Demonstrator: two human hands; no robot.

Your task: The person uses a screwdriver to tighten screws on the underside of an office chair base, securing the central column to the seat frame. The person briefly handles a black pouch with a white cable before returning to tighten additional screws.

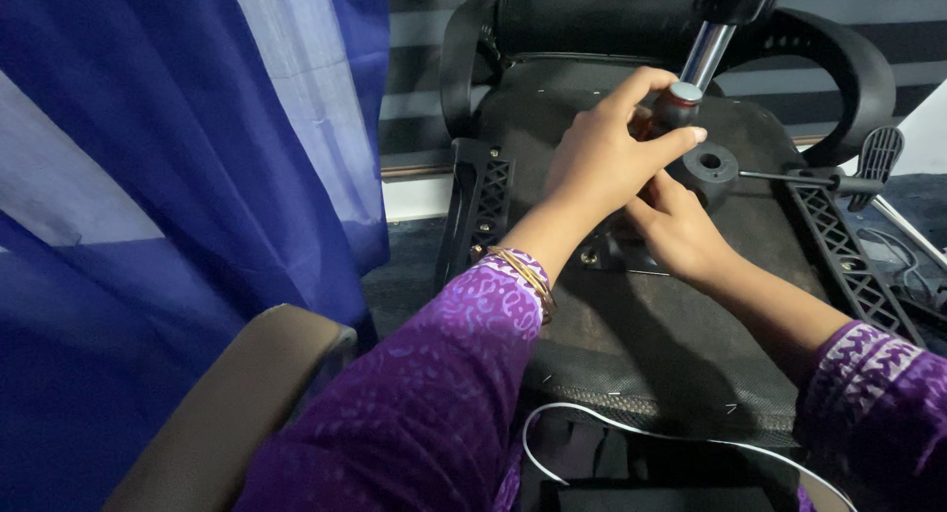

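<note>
Chair underside [641,325] matt black fabric, rough. Armrest brackets [853,265] matt black ribbed plastic. Gas cylinder [706,50] shiny smooth metal. Curtain [148,196] sheer blue cloth. Sleeve [424,394] printed purple cloth. Bangles [523,270] glossy metal.

chair cylinder [706,50] top cut off — right hand [676,231] half-hidden

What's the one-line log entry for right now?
left hand: grips screwdriver handle | right hand: under left, on mechanism plate | chair seat: upturned, underside up | lever: untouched
</note>
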